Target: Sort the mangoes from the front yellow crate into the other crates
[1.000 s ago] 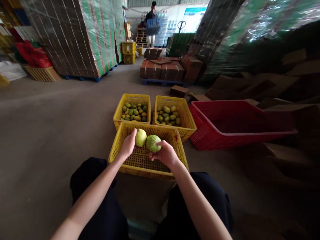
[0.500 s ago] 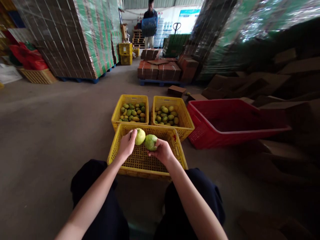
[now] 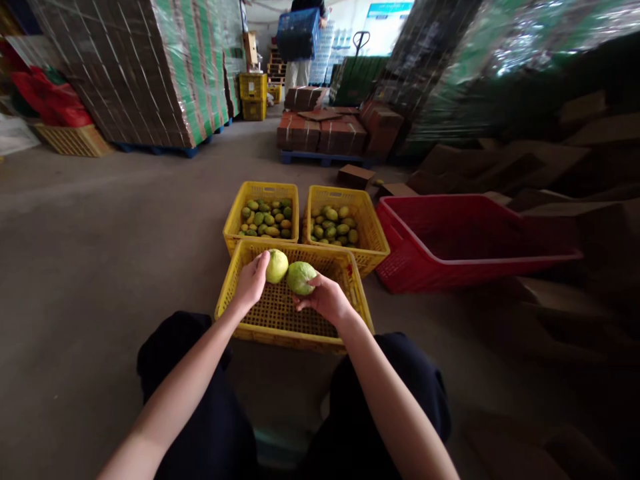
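Observation:
My left hand [image 3: 252,283] is closed round a pale yellow-green citrus fruit [image 3: 277,267], thumb along its side. In my right hand [image 3: 326,296], a greener citrus fruit [image 3: 301,278] with bumpy skin is gripped by the fingertips. The two fruits are side by side, almost touching, above a yellow plastic crate [image 3: 290,341] with a slatted floor. Behind it stand two more yellow crates, a left one [image 3: 235,215] and a right one [image 3: 373,230], both holding many green and yellow fruits.
A red plastic bin [image 3: 400,267] stands right of the crates, with loose cardboard [image 3: 560,307] beyond it. Flat cartons [image 3: 320,133] lie on a blue pallet ahead. Wrapped stacks [image 3: 135,73] rise on both sides. At the back, a person carries a blue crate [image 3: 299,35].
The view has tipped slightly downward. Both hands keep their fruits, with a slight shift. The person at the back has moved nearer, the blue crate now tilted.

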Demonstrator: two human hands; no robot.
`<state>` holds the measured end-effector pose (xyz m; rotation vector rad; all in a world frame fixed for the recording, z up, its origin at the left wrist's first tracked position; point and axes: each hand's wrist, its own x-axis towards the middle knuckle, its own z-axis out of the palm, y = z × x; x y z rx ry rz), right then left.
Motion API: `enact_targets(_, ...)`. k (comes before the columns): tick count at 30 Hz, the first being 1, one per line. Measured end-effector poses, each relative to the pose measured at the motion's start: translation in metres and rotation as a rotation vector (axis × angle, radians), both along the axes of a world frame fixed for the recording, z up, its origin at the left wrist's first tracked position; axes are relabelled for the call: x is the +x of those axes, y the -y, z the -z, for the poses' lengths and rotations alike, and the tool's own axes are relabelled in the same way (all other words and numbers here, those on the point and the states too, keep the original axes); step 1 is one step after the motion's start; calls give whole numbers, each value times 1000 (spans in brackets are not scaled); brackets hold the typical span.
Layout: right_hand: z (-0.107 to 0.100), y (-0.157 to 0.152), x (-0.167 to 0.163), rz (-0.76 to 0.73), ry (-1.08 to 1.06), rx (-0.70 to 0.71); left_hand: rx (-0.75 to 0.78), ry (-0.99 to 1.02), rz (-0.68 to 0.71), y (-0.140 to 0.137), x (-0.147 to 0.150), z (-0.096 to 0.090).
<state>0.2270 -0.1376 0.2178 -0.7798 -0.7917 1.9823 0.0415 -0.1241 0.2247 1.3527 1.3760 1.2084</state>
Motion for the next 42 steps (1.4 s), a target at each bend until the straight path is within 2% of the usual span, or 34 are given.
enact_targets(5, 8, 6, 5, -8, 58, 46, -5, 36, 49, 0, -2, 11)
enact_targets(8, 8, 9, 8, 31, 6, 56, -79, 229, 112, 0, 0, 19)
enact_targets(11, 6, 10, 9, 143, -64, 11, -201, 490, 282, 3, 4, 22)
enact_targets(13, 6, 8, 9, 241, -59, -40, -195, 545, 356, 6, 6, 22)
enact_targets(15, 6, 7, 9, 321, -36, -55, -94, 491, 378, 9, 6, 19)
enact_targets(17, 6, 7, 10, 359, -20, -4, 94, 357, 381, 14, 4, 15)
enact_targets(21, 2, 11, 14, 343, -5, 175, 662, -171, 382, 25, -4, 3)
enact_targets(23, 0, 13, 16, 315, -6, 225, 872, -400, 391, 30, -8, -1)
enact_targets(25, -3, 14, 17, 296, -9, 254, 980, -504, 386, 33, -10, -2)
enact_targets(28, -5, 16, 16, 271, -7, 273, 1051, -544, 373, 35, -11, -2)
enact_targets(31, -6, 16, 11, 212, 21, 278, 1056, -533, 382, 37, -11, -5)
enact_targets(36, -2, 13, -6, 92, 75, 276, 959, -444, 385, 42, -14, -8)
enact_targets(42, 13, 21, -30, -145, -87, 19, 737, -330, 393, 44, -18, -11)
